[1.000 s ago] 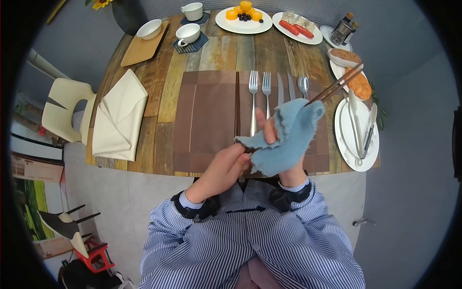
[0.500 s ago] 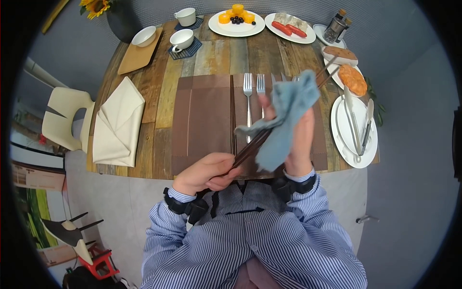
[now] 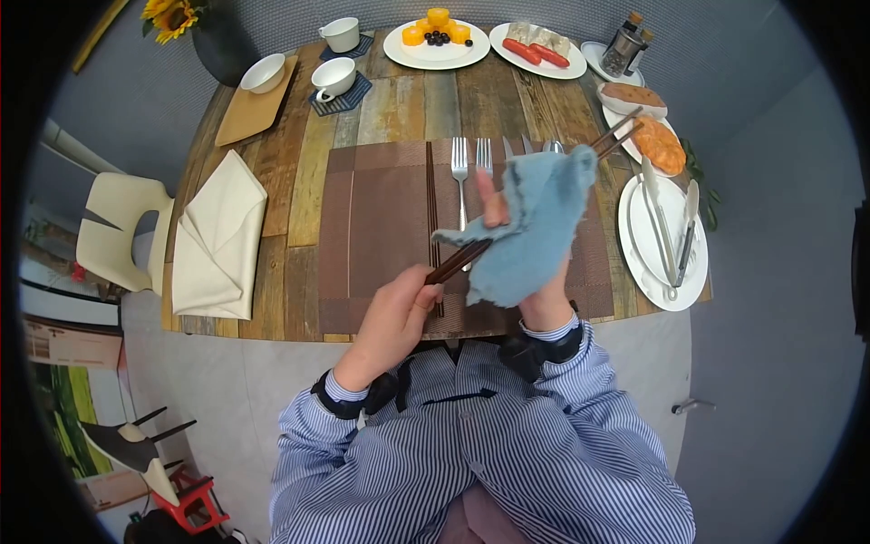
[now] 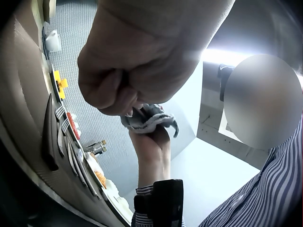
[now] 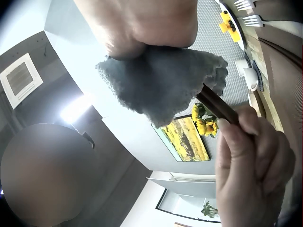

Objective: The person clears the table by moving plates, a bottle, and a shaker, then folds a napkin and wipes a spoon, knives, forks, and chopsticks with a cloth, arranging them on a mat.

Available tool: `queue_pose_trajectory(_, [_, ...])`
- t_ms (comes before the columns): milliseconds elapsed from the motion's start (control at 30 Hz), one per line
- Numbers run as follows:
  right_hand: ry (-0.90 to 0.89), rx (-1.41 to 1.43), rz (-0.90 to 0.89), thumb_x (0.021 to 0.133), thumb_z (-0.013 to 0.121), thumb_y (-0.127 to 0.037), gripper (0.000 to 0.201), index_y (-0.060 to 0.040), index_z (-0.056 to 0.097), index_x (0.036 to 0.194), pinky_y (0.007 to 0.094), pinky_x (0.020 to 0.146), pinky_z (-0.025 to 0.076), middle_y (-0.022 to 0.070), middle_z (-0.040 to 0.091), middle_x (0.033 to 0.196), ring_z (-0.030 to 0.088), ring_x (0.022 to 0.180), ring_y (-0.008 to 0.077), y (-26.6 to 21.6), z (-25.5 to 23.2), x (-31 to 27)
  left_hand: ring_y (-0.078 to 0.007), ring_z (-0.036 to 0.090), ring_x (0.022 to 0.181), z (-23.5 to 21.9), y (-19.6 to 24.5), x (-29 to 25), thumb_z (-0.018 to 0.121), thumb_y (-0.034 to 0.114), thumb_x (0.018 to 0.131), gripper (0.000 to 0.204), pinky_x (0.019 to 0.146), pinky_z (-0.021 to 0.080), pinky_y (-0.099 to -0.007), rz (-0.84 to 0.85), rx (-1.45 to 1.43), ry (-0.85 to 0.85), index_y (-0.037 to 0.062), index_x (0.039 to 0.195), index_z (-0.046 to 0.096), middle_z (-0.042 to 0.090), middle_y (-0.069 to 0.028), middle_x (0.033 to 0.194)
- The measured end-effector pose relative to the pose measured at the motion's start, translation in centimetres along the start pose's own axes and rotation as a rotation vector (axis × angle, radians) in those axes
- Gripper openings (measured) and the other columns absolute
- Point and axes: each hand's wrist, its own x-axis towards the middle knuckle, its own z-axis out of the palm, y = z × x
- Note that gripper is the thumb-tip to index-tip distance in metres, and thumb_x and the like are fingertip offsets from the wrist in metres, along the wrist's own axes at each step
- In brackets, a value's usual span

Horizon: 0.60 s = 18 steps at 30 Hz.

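My left hand [image 3: 391, 313] grips the thick ends of a pair of dark brown chopsticks [image 3: 459, 261], which slant up to the right. A light blue cloth [image 3: 535, 227] wraps round their middle, and the thin tips stick out past it. My right hand [image 3: 549, 295] holds the cloth around the chopsticks; much of it is hidden beneath the cloth. In the right wrist view the chopsticks [image 5: 217, 104] run from the left hand [image 5: 258, 161] into the cloth [image 5: 165, 85]. Below lies a brown placemat [image 3: 372, 227] with another pair of chopsticks [image 3: 430, 199] and forks [image 3: 460, 172].
Right of the placemat stands a white plate [image 3: 633, 258] with tongs [image 3: 666, 227]. Behind it are bread and a croissant [image 3: 659, 145]. A folded cream napkin [image 3: 217, 245] lies at the left. Cups, a wooden tray [image 3: 245, 122] and food plates [image 3: 399, 56] line the back.
The left hand was near the cloth, drew down and left along the chopsticks, then rose slightly. The cloth, bunched half a second ago, is now spread wider round the chopsticks.
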Motion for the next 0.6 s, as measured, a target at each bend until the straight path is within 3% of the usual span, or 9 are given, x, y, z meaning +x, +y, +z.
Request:
queue_pose_trajectory(33, [0.000, 0.000, 0.000, 0.098, 0.039, -0.034, 0.036, -0.0028, 0.049, 0.112, 0.0354, 0.090, 0.048, 0.0105, 0.058, 0.088, 0.059, 0.074, 0.0192, 0.2, 0.3, -0.2, -0.0293, 0.056, 0.069, 0.3, 0.1, 0.1, 0.041, 0.020, 0.099, 0.023, 0.064, 0.045, -0.0342, 0.005, -0.024, 0.013, -0.0010, 0.097, 0.051, 0.054, -0.0156, 0.076])
queue_pose_trajectory(100, [0.030, -0.107, 0.129, 0.096, 0.045, -0.036, 0.038, -0.0019, 0.049, 0.113, 0.0376, 0.085, 0.051, 0.0122, 0.059, 0.094, 0.059, 0.076, 0.0190, 0.3, 1.1, -0.7, -0.0292, 0.056, 0.069, 0.9, 0.3, 0.2, 0.041, 0.019, 0.099, 0.022, 0.065, 0.045, -0.0341, 0.007, -0.043, 0.023, -0.0011, 0.099, 0.050, 0.055, -0.0156, 0.077])
queue_pose_trajectory(167, [-0.010, -0.103, 0.151, 0.096, 0.045, -0.036, 0.040, -0.0002, 0.048, 0.115, 0.0351, 0.081, 0.052, 0.0133, 0.059, 0.095, 0.060, 0.077, 0.0199, 1.0, 1.6, -1.2, -0.0292, 0.056, 0.069, 1.3, 0.3, 0.3, 0.042, 0.018, 0.098, 0.021, 0.065, 0.046, -0.0340, 0.009, -0.062, 0.036, -0.0012, 0.100, 0.050, 0.055, -0.0157, 0.078])
queue_pose_trajectory(267, [-0.119, -0.193, 0.146, 0.097, 0.045, -0.036, 0.046, 0.0029, 0.046, 0.121, 0.0316, 0.076, 0.052, 0.0140, 0.061, 0.094, 0.062, 0.082, 0.0213, 2.1, 1.2, -1.9, -0.0305, 0.057, 0.071, 2.0, -0.4, 0.7, 0.041, 0.016, 0.098, 0.022, 0.067, 0.046, -0.0342, 0.121, -0.109, 0.077, -0.0022, 0.107, 0.049, 0.057, -0.0155, 0.079])
queue_pose_trajectory(333, [-0.093, -0.125, 0.287, 0.097, 0.046, -0.033, 0.044, 0.0025, 0.047, 0.122, 0.0314, 0.076, 0.052, 0.0125, 0.061, 0.095, 0.062, 0.083, 0.0202, 2.8, 1.2, -2.3, -0.0293, 0.059, 0.072, 2.5, -1.1, 1.3, 0.039, 0.013, 0.098, 0.024, 0.067, 0.047, -0.0333, 0.341, -0.082, 0.223, -0.0036, 0.113, 0.048, 0.057, -0.0152, 0.084])
queue_pose_trajectory(467, [-0.043, -0.149, 0.339, 0.097, 0.047, -0.032, 0.044, 0.0023, 0.048, 0.124, 0.0308, 0.076, 0.052, 0.0112, 0.061, 0.094, 0.063, 0.082, 0.0193, 2.0, 1.3, -2.2, -0.0264, 0.062, 0.072, 1.8, -0.2, 1.2, 0.040, 0.012, 0.097, 0.027, 0.066, 0.049, -0.0315, 0.353, -0.061, 0.176, -0.0041, 0.118, 0.046, 0.058, -0.0163, 0.092])
queue_pose_trajectory(533, [-0.142, -0.263, 0.322, 0.102, 0.035, -0.029, 0.034, -0.0023, 0.041, 0.121, 0.0311, 0.073, 0.054, 0.0105, 0.060, 0.101, 0.064, 0.082, 0.0192, 1.6, 0.6, -2.2, -0.0228, 0.064, 0.069, -0.1, 2.0, 0.7, 0.042, 0.014, 0.097, 0.025, 0.065, 0.049, -0.0307, -0.249, -0.217, -0.196, -0.0042, 0.112, 0.050, 0.057, -0.0164, 0.098])
queue_pose_trajectory(600, [-0.115, -0.264, 0.336, 0.101, 0.036, -0.030, 0.035, -0.0017, 0.042, 0.122, 0.0300, 0.072, 0.054, 0.0101, 0.060, 0.101, 0.064, 0.082, 0.0187, 1.0, 0.4, -2.3, -0.0188, 0.062, 0.064, -1.8, 1.0, 0.5, 0.045, 0.016, 0.097, 0.025, 0.060, 0.049, -0.0287, -0.105, -0.123, -0.065, -0.0039, 0.104, 0.057, 0.059, -0.0142, 0.096])
